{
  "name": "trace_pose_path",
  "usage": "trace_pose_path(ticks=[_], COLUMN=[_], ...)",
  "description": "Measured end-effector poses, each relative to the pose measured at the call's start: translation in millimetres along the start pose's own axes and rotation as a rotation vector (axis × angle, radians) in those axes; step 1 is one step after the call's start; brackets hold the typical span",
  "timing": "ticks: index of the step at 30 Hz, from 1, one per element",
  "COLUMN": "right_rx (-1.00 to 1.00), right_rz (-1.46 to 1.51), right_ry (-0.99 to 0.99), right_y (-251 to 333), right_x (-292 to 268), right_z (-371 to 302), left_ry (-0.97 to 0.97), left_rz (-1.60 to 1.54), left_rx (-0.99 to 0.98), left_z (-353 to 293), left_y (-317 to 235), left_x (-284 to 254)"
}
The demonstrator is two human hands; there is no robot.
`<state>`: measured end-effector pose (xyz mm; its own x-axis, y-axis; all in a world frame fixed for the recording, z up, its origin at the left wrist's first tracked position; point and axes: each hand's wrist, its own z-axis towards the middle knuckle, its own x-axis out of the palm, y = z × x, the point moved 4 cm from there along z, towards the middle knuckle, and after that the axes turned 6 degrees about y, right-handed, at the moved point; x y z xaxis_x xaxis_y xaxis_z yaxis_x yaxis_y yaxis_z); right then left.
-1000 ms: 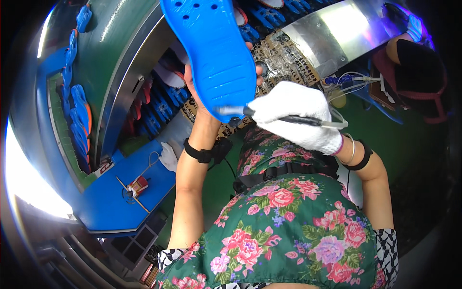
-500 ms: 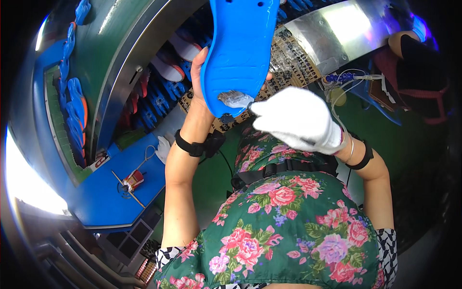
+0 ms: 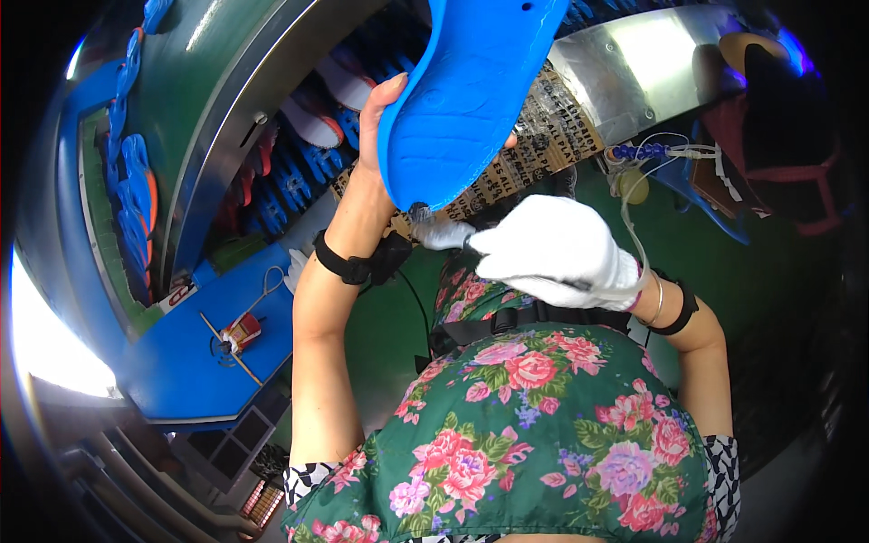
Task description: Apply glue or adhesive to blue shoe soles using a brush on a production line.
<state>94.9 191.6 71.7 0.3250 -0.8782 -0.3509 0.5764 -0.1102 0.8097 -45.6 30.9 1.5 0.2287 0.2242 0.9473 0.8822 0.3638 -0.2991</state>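
My bare left hand (image 3: 376,122) grips a blue shoe sole (image 3: 471,100) by its rim, thumb on the left edge, with fingertips showing at the right edge. The sole is held up and tilted, rounded end toward me, its ridged inner face in view and its top cut off by the frame. In a white glove, my right hand (image 3: 554,253) closes around a small brush (image 3: 441,234), whose handle is mostly hidden in the fingers. The dark bristle end of the brush meets the lower rim of the sole, or is very close to it.
A curved metal-edged conveyor (image 3: 262,118) with blue soles runs at the left. Printed cardboard (image 3: 543,127) lies behind the sole, beside a shiny metal panel (image 3: 647,68). On a blue table (image 3: 172,371) sits a small red container (image 3: 241,334) with sticks. Cables (image 3: 634,199) hang at the right.
The sole has turned, its far end shifting right. The brush has moved from the sole's inner face down to its lower rim, and my right hand has dropped slightly with it.
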Motion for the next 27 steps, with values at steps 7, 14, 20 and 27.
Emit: trace_pose_path(ticks=[7,14,20,27], right_rx=[0.192,0.175,-0.095,0.194], right_rz=[0.164,0.027,-0.556,0.536], right_ry=[-0.075,-0.177,-0.246,-0.485], right_y=[-4.8,-23.7,-7.6,-14.9], right_x=[1.5,-43.5,-65.3,-48.5], right_z=[17.0,39.6,77.9,59.3], left_ry=[-0.080,-0.071,0.020,0.240], left_rz=[0.088,-0.449,-0.205,0.154], left_rx=[0.106,0.271,0.174,0.598], left_z=[-11.5,-28.2,-40.6,-114.8], left_y=[-11.0,25.0,50.0,-9.5], left_x=[-18.6,-0.4,6.9,53.7])
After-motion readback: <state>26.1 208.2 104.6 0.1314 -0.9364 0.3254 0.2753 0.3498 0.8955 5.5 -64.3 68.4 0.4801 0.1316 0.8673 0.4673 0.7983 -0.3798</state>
